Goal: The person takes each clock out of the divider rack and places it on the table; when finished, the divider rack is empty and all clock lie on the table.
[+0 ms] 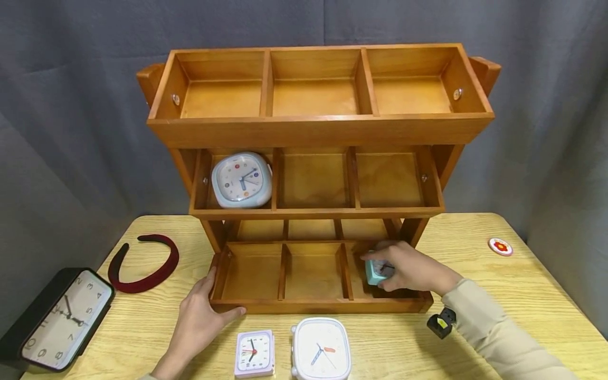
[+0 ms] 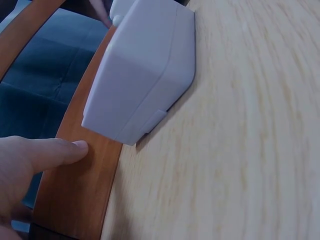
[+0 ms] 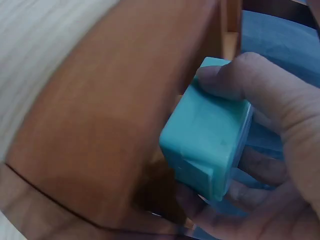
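**Right hand pinching teal clock at bottom tier, right compartment**

Nearest: white clock point(image 1: 321, 348), bottom edge cut off by frame; lavender clock point(image 1: 254, 353) just beside it, both in front of the shelf point(image 1: 323, 307). Pale clock body in left wrist view has its dial out of sight; can't tell which of those two it is. Black clock point(image 1: 66, 322) at left, tilted dial, casing clipped at frame edge.

Left hand point(image 1: 197, 311): thumb spread straight along the shelf's front board, fingers at its left end, tips partly hidden. Right hand point(image 1: 413, 266): thumb and fingers clamped on teal clock point(image 1: 372, 274), dial mostly covered. Can't tell if it touches the compartment floor; hand blocks the view.

Dark red headband point(image 1: 138, 286) left of shelf, round flower badge point(image 1: 501, 246) right. Middle tier: pale blue clock point(image 1: 242, 180), left compartment; this tier hides part of the compartments behind and below. Grey curtain point(image 1: 304, 21) at back.
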`<move>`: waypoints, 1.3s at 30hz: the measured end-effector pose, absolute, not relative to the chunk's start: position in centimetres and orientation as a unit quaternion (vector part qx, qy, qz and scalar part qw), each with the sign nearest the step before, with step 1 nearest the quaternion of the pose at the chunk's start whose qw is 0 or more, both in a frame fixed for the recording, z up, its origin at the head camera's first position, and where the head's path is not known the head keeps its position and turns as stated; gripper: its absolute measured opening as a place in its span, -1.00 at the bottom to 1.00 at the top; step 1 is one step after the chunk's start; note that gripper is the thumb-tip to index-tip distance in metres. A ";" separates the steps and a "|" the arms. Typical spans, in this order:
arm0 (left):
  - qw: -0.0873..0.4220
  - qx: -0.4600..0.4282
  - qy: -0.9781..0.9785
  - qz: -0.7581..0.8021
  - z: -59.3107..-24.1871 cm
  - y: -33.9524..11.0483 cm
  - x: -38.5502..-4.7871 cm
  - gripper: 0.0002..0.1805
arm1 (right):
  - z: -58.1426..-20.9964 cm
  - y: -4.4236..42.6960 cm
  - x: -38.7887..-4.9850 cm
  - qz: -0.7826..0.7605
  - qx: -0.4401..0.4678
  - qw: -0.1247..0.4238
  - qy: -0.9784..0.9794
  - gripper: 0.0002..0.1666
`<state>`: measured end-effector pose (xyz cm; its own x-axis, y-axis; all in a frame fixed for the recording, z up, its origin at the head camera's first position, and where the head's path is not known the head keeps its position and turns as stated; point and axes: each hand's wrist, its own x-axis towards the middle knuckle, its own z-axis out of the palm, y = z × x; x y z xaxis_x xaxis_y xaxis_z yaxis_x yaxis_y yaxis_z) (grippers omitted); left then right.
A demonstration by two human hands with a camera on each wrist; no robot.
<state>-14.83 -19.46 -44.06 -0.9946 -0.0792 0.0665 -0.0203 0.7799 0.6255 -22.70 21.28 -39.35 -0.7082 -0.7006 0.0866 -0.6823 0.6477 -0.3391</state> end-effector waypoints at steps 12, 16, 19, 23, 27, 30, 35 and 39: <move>0.046 0.022 -0.944 -0.326 -44.0 -19.5 -14.8 0.23 | -37.2 21.6 -21.0 -0.168 -0.378 -0.005 0.910 -0.34; 0.048 0.020 -0.944 -0.326 -43.9 -19.6 -14.7 0.23 | -36.5 21.8 -19.0 -0.167 -0.390 -0.021 0.905 -0.37; 0.047 0.020 -0.944 -0.327 -43.9 -19.6 -14.7 0.22 | -36.2 21.9 -17.1 -0.163 -0.397 -0.031 0.903 -0.37; 0.044 0.022 -0.945 -0.325 -43.9 -19.6 -14.7 0.23 | -35.9 22.0 -14.5 -0.151 -0.405 -0.035 0.901 -0.34; 0.043 0.026 -0.946 -0.320 -43.8 -19.8 -14.8 0.23 | -35.8 21.8 -12.7 -0.141 -0.420 -0.045 0.895 -0.30; 0.041 0.028 -0.947 -0.318 -43.7 -19.9 -14.8 0.24 | -35.8 21.5 -12.1 -0.132 -0.421 -0.049 0.896 -0.29; 0.036 0.027 -0.946 -0.322 -43.9 -19.8 -14.8 0.25 | -36.3 21.2 -11.9 -0.129 -0.413 -0.037 0.901 -0.30; 0.036 0.021 -0.946 -0.321 -44.0 -19.6 -15.0 0.24 | -37.6 21.2 -11.7 -0.136 -0.410 -0.010 0.902 -0.33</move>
